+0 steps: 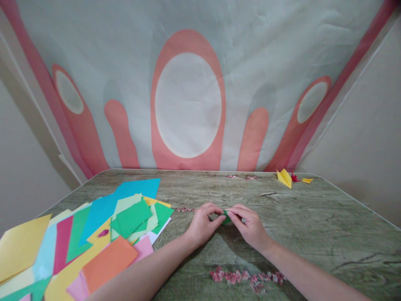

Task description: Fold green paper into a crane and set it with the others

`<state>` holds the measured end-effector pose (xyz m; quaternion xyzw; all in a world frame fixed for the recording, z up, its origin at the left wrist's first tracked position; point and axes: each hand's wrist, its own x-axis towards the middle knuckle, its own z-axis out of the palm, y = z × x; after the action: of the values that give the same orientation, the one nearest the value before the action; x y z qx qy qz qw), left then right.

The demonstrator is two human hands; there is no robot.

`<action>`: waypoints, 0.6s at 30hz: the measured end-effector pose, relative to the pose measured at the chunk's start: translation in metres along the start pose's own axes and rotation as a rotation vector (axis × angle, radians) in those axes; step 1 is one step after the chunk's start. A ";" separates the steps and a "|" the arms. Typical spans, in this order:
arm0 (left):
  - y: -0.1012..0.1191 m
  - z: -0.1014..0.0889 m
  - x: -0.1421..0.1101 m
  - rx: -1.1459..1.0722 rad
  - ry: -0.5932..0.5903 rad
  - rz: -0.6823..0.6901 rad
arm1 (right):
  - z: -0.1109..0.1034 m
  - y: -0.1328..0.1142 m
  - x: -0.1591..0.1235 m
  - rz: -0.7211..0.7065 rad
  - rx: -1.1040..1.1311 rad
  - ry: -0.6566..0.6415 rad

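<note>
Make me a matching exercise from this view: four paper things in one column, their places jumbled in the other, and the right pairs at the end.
Things
1. Small green paper
2. Folded yellow paper
3. Orange sheet
4. Magenta strip

Places
A. Overlapping pink paper, beside the left forearm
B. Showing between a pale blue sheet and a green sheet
C. Pinched in the fingers of the left hand and right hand
D. Near the table's far right corner, beside a small red piece

Pairs: 1-C; 2-D; 3-A; 4-B
</note>
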<state>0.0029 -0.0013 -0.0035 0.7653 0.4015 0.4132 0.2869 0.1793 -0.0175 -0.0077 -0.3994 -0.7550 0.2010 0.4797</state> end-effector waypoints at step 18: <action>-0.003 0.001 0.000 0.058 0.005 0.027 | 0.000 -0.003 0.001 0.060 0.041 0.009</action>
<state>0.0022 0.0002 -0.0065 0.7776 0.4040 0.4070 0.2579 0.1779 -0.0189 -0.0052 -0.4126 -0.7363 0.2291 0.4849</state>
